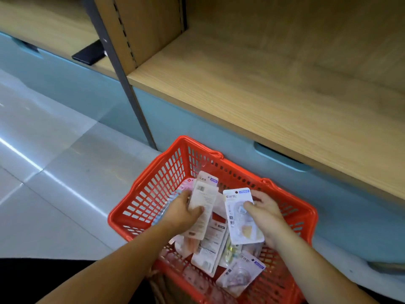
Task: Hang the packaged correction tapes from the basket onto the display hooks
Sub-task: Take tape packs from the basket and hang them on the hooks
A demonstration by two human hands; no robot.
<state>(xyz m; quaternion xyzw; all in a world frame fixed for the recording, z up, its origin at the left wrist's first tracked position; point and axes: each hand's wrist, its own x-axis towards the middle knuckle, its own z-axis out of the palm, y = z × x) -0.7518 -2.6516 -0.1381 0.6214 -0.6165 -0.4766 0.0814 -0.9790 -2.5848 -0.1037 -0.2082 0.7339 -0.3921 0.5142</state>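
Packs fill the red plastic lattice basket [153,189], which stands on the pale glossy tiled floor [54,172]. Both hands reach down into the basket from its near side. Over its left half, the left hand [182,212] has thumb and fingers curled round a fanned bundle of cream-backed card packages [202,200], gripped at mid-length with the barcode side up. Over the basket's right half, the right hand [268,212] pinches a single white-and-blue carded blister pack of correction tape [241,229], thumb on its face and fingers behind, lifted just clear of the rest. More loose carded packs [240,274] lie jumbled on the basket's bottom towards its near edge.

Just beyond the basket's far rim is a pale blue drawer front [219,145], with a light wooden shelf [263,88] above it. No display hooks show.

These packs are probably very light: thin card that bends easily, with a stiffer clear bubble that is smooth and may slide against its neighbours. A bundle could slip or fan further unless squeezed flat. The best hold is likely on the card's lower half or side edges, which leaves the small hang hole [236,191] at the top free for threading onto a hook.
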